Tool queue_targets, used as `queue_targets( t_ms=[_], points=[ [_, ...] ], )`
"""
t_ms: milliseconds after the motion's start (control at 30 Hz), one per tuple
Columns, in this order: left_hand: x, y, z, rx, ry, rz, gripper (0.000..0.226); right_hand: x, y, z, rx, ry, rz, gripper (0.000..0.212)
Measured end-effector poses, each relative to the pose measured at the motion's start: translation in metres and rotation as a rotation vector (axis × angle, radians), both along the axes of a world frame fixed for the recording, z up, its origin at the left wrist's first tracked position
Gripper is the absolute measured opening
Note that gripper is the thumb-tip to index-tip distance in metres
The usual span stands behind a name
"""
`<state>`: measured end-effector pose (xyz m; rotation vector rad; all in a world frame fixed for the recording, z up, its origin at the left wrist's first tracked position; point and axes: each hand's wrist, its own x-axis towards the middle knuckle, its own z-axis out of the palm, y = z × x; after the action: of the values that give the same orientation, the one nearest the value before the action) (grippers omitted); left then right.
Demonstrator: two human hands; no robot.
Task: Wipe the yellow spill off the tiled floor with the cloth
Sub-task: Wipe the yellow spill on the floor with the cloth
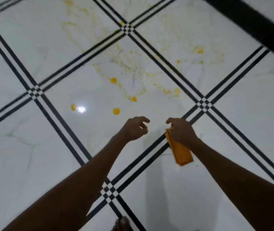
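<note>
Yellow spill (133,75) lies scattered over the white tiled floor (33,147) as drops, specks and thin smears, reaching from the tile ahead of me to the far tiles. The nearest drop (116,111) sits just beyond my hands. My right hand (181,130) holds a folded orange cloth (180,151), which hangs down beneath the hand, above the floor. My left hand (135,129) hovers beside it with fingers loosely curled and apart, holding nothing.
Black double lines cross the floor diagonally and meet at chequered joints (203,104). A dark, blurred band (256,25) runs across the top right corner. A toe (123,224) shows at the bottom edge. A light reflection (81,109) glares on the tile.
</note>
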<state>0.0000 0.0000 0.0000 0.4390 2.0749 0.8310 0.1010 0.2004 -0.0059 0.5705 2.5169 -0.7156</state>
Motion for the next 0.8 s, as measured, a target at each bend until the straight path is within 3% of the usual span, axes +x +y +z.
queue_targets(
  t_ms=[133, 300, 400, 500, 633, 700, 800],
  points=[
    [0.002, 0.012, -0.049, -0.019, 0.03, -0.104, 0.043, 0.02, -0.006, -0.039, 0.18, 0.111, -0.06, 0.02],
    [-0.007, 0.029, -0.076, 0.008, 0.07, -0.246, 0.04, 0.031, -0.009, -0.069, 0.179, 0.239, -0.211, 0.02],
    [-0.009, 0.042, -0.077, 0.008, 0.053, -0.317, 0.04, 0.024, -0.008, -0.073, 0.144, 0.215, -0.377, 0.018],
    [-0.01, 0.056, -0.074, 0.046, -0.082, -0.309, 0.043, 0.003, 0.005, -0.059, -0.051, 0.113, -0.49, 0.01],
    [-0.005, 0.064, -0.049, 0.187, -0.261, -0.212, 0.036, -0.02, 0.008, -0.022, -0.46, 0.243, -0.85, 0.018],
    [-0.003, 0.06, -0.035, 0.184, -0.183, -0.19, 0.027, -0.029, 0.002, -0.003, -0.589, 0.355, -0.972, 0.025],
    [-0.016, 0.047, -0.02, 0.142, 0.201, -0.114, 0.022, -0.046, -0.002, 0.026, -0.686, 0.503, -1.048, 0.028]
  ],
)
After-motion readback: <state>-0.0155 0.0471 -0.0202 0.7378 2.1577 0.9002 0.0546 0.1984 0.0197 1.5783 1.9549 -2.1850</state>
